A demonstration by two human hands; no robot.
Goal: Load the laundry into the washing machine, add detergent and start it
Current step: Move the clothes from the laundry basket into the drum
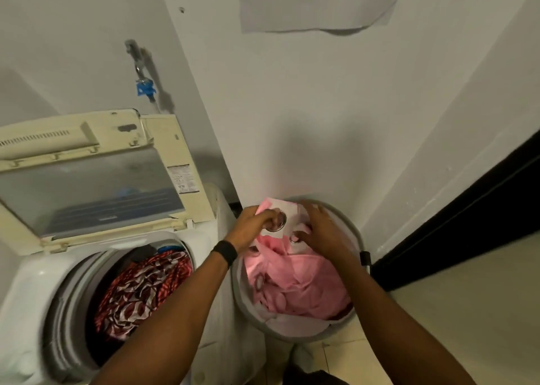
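Pink curtain (298, 279): lies bunched in the laundry basket (304, 334); its white top band with metal eyelets is raised at the far side of the basket.
Laundry basket: round, grey-rimmed, stands on the floor (467, 297) just beside the right side of the washing machine (32, 282), close to the wall corner.
Left hands entry: the left hand (254, 224) has its fingers curled round the top band, gripping it at the upper eyelet (279, 223); a black wristband (225, 253) sits on the wrist.
Right hands entry: the right hand (321, 229) is bent over the band from the other side, fingers closed on the fabric beside a lower eyelet (295, 237).
Washing machine: top-loading, white body; the lid (87, 191) is folded up and back, leaving the drum open.
Drum contents: red patterned fabric (140, 291) fills the drum; a blue item shows at its far edge.
Wall: a tap with a blue fitting (144, 88) is mounted above the machine; a pale sheet (315, 1) hangs higher up, one lower edge curling away.
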